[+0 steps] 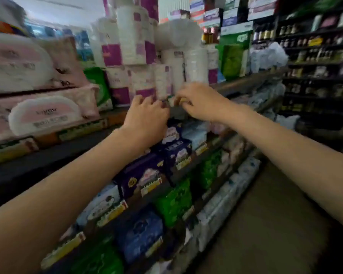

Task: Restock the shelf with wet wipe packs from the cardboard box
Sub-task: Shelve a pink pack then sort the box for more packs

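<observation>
Left hand: left hand (147, 117) reaches to the shelf edge (176, 113), fingers curled; whether they pinch anything cannot be told
Right hand: right hand (200, 101) just at 3 o'clock of the left, fingertips pinching a small pale thing (171, 101), too blurred to name
Wet wipe packs: pink packs (44, 113) at 9 o'clock of the hands, stacked flat, long axis along the shelf
Writing: blurred, unreadable
Paper rolls: white and purple rolls (131, 56) upright at 12 o'clock
Price tags: yellow tags (151, 186) along the lower shelves
</observation>
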The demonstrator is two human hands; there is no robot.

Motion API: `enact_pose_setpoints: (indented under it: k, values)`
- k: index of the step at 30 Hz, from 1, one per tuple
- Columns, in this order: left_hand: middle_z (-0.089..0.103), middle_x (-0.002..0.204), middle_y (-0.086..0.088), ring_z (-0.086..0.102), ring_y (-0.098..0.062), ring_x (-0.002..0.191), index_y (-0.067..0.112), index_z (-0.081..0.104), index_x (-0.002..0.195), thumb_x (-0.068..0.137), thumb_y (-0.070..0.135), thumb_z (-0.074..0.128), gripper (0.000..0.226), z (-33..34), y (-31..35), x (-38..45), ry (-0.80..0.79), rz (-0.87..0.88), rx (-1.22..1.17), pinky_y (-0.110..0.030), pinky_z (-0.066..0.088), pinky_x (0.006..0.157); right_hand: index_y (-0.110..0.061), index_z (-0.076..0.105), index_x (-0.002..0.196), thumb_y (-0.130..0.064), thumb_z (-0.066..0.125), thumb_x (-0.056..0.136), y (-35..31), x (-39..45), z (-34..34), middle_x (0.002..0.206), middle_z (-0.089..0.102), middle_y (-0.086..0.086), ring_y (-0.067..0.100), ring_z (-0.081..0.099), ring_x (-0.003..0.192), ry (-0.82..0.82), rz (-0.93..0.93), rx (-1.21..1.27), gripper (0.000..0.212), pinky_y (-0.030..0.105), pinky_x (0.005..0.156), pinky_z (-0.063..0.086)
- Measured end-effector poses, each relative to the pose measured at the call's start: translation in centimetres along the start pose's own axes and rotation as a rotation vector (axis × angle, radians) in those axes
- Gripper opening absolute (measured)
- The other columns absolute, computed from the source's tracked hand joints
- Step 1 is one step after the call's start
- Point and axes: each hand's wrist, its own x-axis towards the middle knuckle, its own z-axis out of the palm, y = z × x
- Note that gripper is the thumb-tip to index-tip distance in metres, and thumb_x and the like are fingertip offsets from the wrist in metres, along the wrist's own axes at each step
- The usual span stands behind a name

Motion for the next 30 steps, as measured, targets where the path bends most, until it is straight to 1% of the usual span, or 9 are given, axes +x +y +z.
enact_pose_setpoints:
  k: [5,9,13,18,21,24,25,28,30]
  values:
    - [0.056,0.119,-0.011,0.051,-0.032,0.113,0.011,0.054,0.118,0.093,0.023,0.041,0.031,1.4,14.2,-2.1,-0.099,0.37,-0.238,-0.04,0.035,0.095,-0.009,0.065,0.106,-0.011,0.047,0.093,5.6,-18.5,0.8,0.1,0.058,0.003,0.017,0.054,0.093,-0.258,0.403,-0.023,0.023,0.027,0.076,0.038]
    - [0.06,0.116,-0.011,0.059,-0.032,0.108,0.012,0.058,0.112,0.091,0.022,0.043,0.028,1.5,25.4,-4.2,-0.055,0.713,-0.412,-0.04,0.046,0.086,-0.007,0.068,0.097,-0.011,0.051,0.089,8.4,-33.5,2.7,0.106,0.063,0.014,0.031,0.058,0.103,-0.466,0.714,-0.053,0.02,0.04,0.091,0.046]
    - [0.059,0.117,-0.012,0.056,-0.033,0.109,0.01,0.059,0.112,0.093,0.022,0.039,0.03,0.2,37.9,-9.8,-0.081,0.98,-0.553,-0.04,0.044,0.088,0.001,0.067,0.097,-0.01,0.048,0.09,8.1,-51.5,3.2,0.097,0.064,0.017,0.037,0.059,0.098,-0.683,1.095,-0.029,0.023,0.043,0.084,0.049]
    - [0.054,0.125,-0.007,0.052,-0.027,0.117,0.015,0.053,0.122,0.094,0.021,0.039,0.032,-1.1,50.4,-16.1,-0.167,1.241,-0.556,-0.038,0.04,0.093,0.0,0.063,0.108,-0.013,0.045,0.093,5.5,-68.6,5.3,0.113,0.061,0.021,0.038,0.057,0.108,-0.833,1.461,0.185,0.027,0.047,0.088,0.048]
    - [0.054,0.127,-0.006,0.052,-0.027,0.116,0.017,0.054,0.122,0.094,0.02,0.037,0.032,-1.2,57.1,-20.3,-0.244,1.32,-0.568,-0.037,0.039,0.093,-0.004,0.063,0.112,-0.018,0.05,0.093,3.8,-76.4,8.0,0.118,0.059,0.011,0.029,0.055,0.11,-0.874,1.553,0.322,0.027,0.038,0.092,0.047]
    - [0.051,0.13,-0.005,0.052,-0.027,0.117,0.019,0.052,0.125,0.096,0.018,0.037,0.033,-0.3,62.6,-25.0,-0.414,1.38,-0.539,-0.037,0.036,0.097,0.001,0.064,0.088,-0.017,0.054,0.091,2.3,-81.7,11.6,0.086,0.06,0.009,0.021,0.058,0.085,-0.903,1.584,0.48,0.021,0.03,0.073,0.041]
    - [0.051,0.13,-0.005,0.052,-0.026,0.116,0.018,0.051,0.125,0.096,0.019,0.037,0.033,0.2,63.9,-26.4,-0.459,1.389,-0.531,-0.036,0.036,0.098,0.001,0.063,0.085,-0.018,0.056,0.091,1.9,-83.1,13.0,0.084,0.059,0.007,0.019,0.056,0.082,-0.918,1.577,0.524,0.021,0.027,0.07,0.037]
    - [0.051,0.128,-0.006,0.052,-0.026,0.116,0.017,0.051,0.125,0.095,0.017,0.038,0.033,1.9,66.6,-29.2,-0.591,1.343,-0.552,-0.036,0.036,0.097,-0.001,0.059,0.109,-0.036,0.06,0.087,1.2,-86.2,18.0,0.11,0.061,0.009,0.023,0.057,0.102,-0.969,1.503,0.483,0.041,0.027,0.074,0.039]
    - [0.052,0.128,-0.006,0.052,-0.027,0.117,0.016,0.053,0.125,0.094,0.014,0.039,0.034,3.2,68.2,-30.6,-0.639,1.273,-0.599,-0.037,0.038,0.096,-0.004,0.054,0.116,-0.048,0.061,0.083,1.3,-87.6,21.9,0.119,0.058,0.013,0.028,0.053,0.111,-1.002,1.449,0.354,0.055,0.031,0.085,0.041]
